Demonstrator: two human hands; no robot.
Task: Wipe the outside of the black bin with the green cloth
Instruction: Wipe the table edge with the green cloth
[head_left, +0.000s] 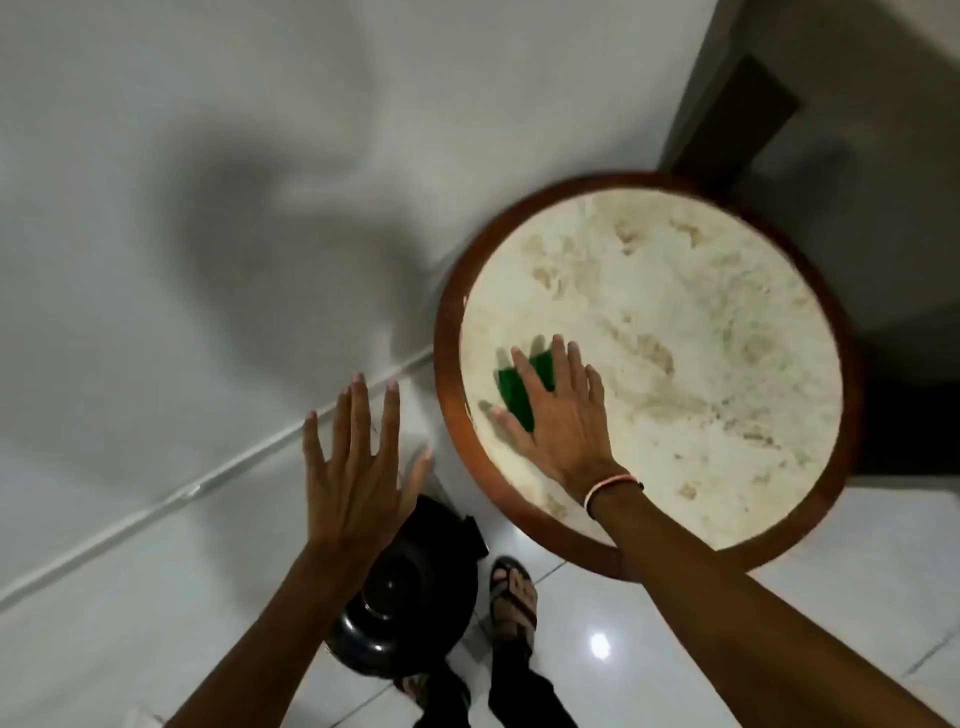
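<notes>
The black bin (410, 587) stands on the white tiled floor below me, round, with a glossy domed lid seen from above. My left hand (353, 467) hovers over it with fingers spread and nothing in it. The green cloth (511, 387) lies on the round table's pale marble top near its left edge. My right hand (563, 421) rests flat on the cloth with fingers apart, covering much of it.
The round table (448, 364) has a brown wooden rim and stands right of the bin, close to the white wall (208, 208). My sandalled foot (514, 592) is beside the bin. A dark opening (737, 114) lies behind the table.
</notes>
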